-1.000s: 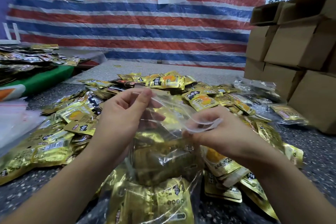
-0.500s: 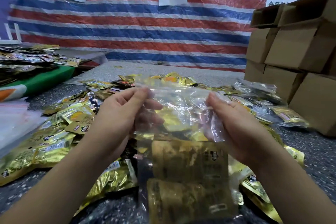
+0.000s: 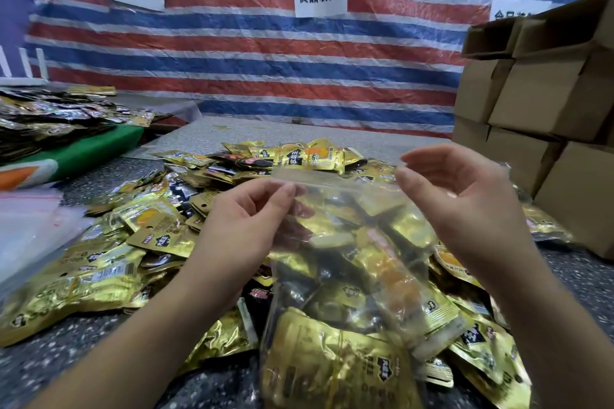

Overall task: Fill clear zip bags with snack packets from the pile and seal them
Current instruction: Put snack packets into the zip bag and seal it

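A clear zip bag stuffed with gold snack packets hangs upright in front of me, its bottom resting near the table. My left hand pinches the bag's top left corner just under the zip strip. My right hand is at the strip's right end, the thumb tip touching the corner while the fingers are spread loosely above it. The zip strip lies flat and straight between the two hands. The pile of gold snack packets spreads over the speckled table behind and beneath the bag.
Stacked cardboard boxes stand at the right. Empty clear bags lie at the left edge. A green-covered table with more packets is at far left. A striped tarp wall with paper signs closes the back.
The open, sagging bag mouth has been pulled flat and the bag raised. My right hand slid right along the strip to its end and loosened its fingers; my left hand kept its pinch.
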